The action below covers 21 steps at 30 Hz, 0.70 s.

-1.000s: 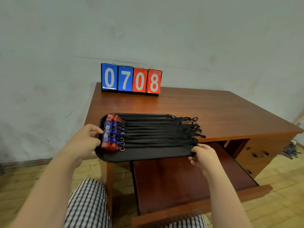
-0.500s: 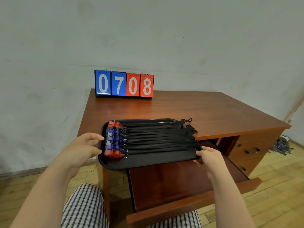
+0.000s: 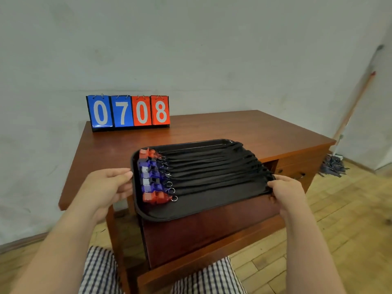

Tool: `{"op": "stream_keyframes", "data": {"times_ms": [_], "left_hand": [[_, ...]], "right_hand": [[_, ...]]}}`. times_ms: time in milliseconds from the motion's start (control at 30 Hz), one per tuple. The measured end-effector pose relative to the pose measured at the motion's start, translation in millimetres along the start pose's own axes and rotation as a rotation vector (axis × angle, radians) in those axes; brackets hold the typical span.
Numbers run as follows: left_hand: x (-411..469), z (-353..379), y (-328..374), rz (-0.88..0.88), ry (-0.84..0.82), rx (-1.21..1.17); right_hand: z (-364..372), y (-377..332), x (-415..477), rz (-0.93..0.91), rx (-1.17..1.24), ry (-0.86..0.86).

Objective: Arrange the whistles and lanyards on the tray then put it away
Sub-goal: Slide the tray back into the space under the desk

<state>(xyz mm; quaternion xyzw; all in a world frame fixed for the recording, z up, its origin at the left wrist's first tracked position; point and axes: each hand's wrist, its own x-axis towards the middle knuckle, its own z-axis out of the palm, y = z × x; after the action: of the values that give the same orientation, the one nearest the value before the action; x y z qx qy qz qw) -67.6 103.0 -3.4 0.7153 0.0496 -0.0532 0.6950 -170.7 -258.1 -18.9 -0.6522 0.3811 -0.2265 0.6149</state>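
A black tray (image 3: 191, 211) is held level, partly over the desk's front edge and partly over the open drawer (image 3: 207, 236). Several red and blue whistles (image 3: 151, 177) lie in a column at its left end. Their black lanyards (image 3: 214, 166) stretch in parallel rows to the right end. My left hand (image 3: 106, 187) grips the tray's left rim. My right hand (image 3: 286, 192) grips the right rim, fingers over the lanyard ends.
A flip scoreboard (image 3: 128, 112) reading 0708 stands at the back left of the wooden desk (image 3: 233, 128). More drawers (image 3: 297, 168) sit at the right. A mop (image 3: 333, 166) leans in the right corner. My checked trousers (image 3: 99, 270) are below.
Both hands have carried the tray toward me and to the right, off the desk top and over the open drawer. My view has shifted right.
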Motion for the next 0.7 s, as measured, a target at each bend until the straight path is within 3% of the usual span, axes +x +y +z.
{"op": "stream_keyframes", "data": {"times_ms": [433, 700], "left_hand": [[-18, 90, -40, -0.197, -0.328, 0.127], [-10, 108, -69, -0.231, -0.406, 0.144]], "right_hand": [[-95, 24, 16, 0.139, -0.078, 0.236], [-103, 47, 23, 0.23, -0.188, 0.276]]}}
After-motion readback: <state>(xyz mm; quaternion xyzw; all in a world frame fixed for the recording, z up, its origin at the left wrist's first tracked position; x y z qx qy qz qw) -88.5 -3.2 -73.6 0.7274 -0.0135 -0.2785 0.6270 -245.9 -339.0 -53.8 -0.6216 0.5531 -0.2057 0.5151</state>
